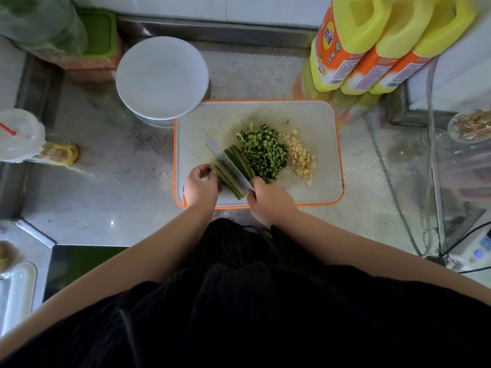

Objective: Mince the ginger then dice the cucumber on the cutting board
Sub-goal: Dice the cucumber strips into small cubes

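Right now I see my right hand (268,200) gripping the knife (228,164), blade lying between cucumber strips (233,168) near the cutting board's (318,118) front-left corner. Left hand (200,185), fingers curled, pinches the strips' left end by the board's left edge. Diced cucumber (263,151) sits mid-board, minced ginger (300,158) touching its right side. Bare board toward the right and back edges. White plate (162,75) overlaps the back-left corner; yellow bottles (372,46) crowd the back-right.

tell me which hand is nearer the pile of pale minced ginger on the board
Right. The right hand grips the steel knife just below and left of the pale minced ginger pile. The left hand holds the green cucumber strips farther left, beyond the blade.
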`<state>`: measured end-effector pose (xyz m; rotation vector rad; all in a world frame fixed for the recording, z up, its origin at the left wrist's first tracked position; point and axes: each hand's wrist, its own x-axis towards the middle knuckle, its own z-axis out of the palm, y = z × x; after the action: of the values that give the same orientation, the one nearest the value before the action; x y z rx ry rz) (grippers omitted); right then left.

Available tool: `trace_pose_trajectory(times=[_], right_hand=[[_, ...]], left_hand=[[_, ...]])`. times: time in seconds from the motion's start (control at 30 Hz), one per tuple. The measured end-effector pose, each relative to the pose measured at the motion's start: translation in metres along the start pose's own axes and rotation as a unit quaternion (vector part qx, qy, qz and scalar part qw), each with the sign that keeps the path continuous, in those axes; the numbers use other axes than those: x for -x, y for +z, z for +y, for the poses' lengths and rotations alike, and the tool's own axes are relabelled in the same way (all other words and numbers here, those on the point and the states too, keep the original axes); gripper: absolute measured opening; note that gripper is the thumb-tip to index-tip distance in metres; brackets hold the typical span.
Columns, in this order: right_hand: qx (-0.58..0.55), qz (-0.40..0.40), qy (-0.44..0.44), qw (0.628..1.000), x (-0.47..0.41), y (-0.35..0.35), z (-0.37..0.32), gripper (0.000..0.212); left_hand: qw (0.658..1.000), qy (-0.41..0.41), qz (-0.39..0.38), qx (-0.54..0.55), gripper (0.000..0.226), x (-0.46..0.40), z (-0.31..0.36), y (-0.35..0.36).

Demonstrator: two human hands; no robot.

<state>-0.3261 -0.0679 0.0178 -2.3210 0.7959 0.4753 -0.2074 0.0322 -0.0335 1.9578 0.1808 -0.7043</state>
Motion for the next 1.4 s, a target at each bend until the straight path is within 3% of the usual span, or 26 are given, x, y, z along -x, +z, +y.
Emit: trace_pose_trajectory(times=[0.37,0.7,0.87,1.03,1.4], right_hand=[[-0.038,-0.032,0.038,0.998,-0.008,0.007,0.001,0.017],[-0.043,-0.036,0.006,0.998,-0.005,0.004,-0.002,0.015],[-0.048,-0.028,0.004,0.998,-0.006,0.002,-0.003,0.014],[-0.021,-0.004,-0.001,1.0,-0.008,0.002,-0.006,0.011],[-0.087,0.018,0.026,0.996,0.004,-0.012,-0.003,0.022]], left_hand=[[0.999,0.017,-0.026,0.033,0.027,0.006,0.005,0.004],[1.0,0.009,-0.02,0.014,0.031,0.0,0.005,0.004],[0.996,0.05,-0.03,-0.065,0.029,-0.01,0.009,0.0],[1.0,-0.018,-0.025,0.004,0.036,-0.011,0.017,0.007],[0.999,-0.025,-0.011,0.017,0.034,-0.009,0.014,0.012]])
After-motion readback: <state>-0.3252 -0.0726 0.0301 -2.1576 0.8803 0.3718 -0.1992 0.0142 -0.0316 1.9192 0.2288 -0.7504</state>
